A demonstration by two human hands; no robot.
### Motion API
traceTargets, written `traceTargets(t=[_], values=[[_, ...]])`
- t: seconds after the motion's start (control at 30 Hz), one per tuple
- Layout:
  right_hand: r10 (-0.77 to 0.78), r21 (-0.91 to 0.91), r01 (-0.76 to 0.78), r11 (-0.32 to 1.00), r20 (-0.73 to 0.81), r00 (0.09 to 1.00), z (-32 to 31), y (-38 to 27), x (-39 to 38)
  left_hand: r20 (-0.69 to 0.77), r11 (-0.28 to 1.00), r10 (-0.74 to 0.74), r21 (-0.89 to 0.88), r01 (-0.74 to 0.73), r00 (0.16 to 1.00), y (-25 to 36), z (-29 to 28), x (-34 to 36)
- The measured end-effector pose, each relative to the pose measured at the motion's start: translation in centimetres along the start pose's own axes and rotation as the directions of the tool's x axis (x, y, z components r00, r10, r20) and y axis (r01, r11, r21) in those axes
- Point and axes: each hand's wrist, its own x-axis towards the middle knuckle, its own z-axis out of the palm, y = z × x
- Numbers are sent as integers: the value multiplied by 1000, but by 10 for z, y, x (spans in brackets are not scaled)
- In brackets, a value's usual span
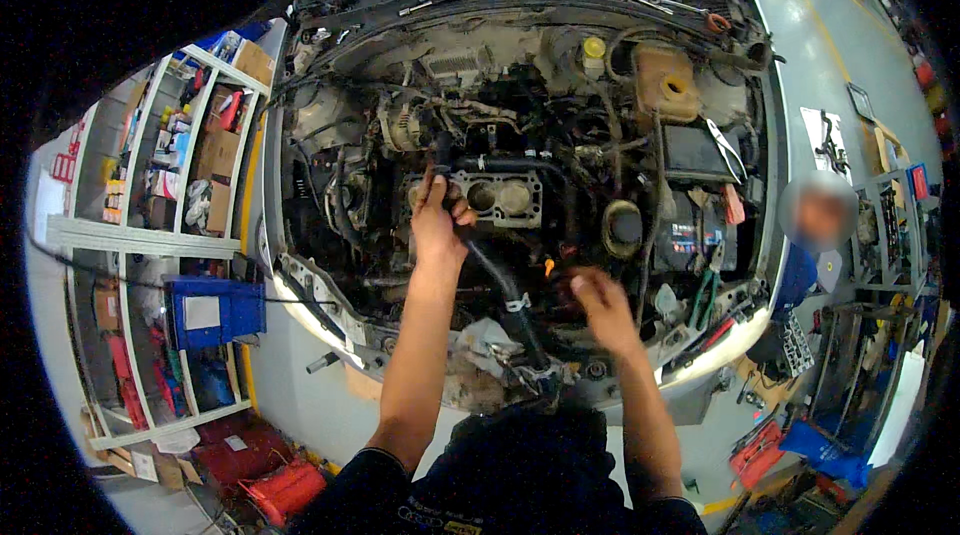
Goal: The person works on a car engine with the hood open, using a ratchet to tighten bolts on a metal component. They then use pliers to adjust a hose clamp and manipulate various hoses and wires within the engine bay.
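My left hand (440,220) is wrapped round the upper end of a black hose (495,270) over the exposed engine block (510,197), which shows round bores. The hose runs down toward the car's front, with a pale clamp (517,304) around it. To the right of the hose, my right hand (600,300) is smeared by motion, its fingers partly bent; whether anything is in them is unclear. Just above and left of it is a small orange loop handle (549,266). Another black hose (500,163) lies across the back of the block.
Tools, including white pliers (727,150) and green-handled pliers (708,295), lie around the bay. Another person (800,260) is at the right beside the car. Shelving (150,235) with boxes and a blue case (215,313) stands at the left, red cases (285,490) below it.
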Motion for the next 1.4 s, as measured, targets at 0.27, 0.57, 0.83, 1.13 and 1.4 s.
traceTargets(t=[0.27,0.57,0.83,1.13,1.4], values=[[32,-202,16,979,231,972,49,-21,119,-92,997,-80,9,81,993,-51,20,159],[24,-181,-2,984,118,993,52,15,246,-89,922,-330,183,341,940,-116,-11,333],[281,-213,-263,941,58,958,44,29,371,34,437,5,899,-33,999,-185,30,484],[206,-105,-198,975,80,975,63,86,443,128,-529,-70,836,-145,989,-199,-6,621],[278,69,-298,952,213,937,53,97,463,116,-566,-70,813,-135,991,-170,44,579]])
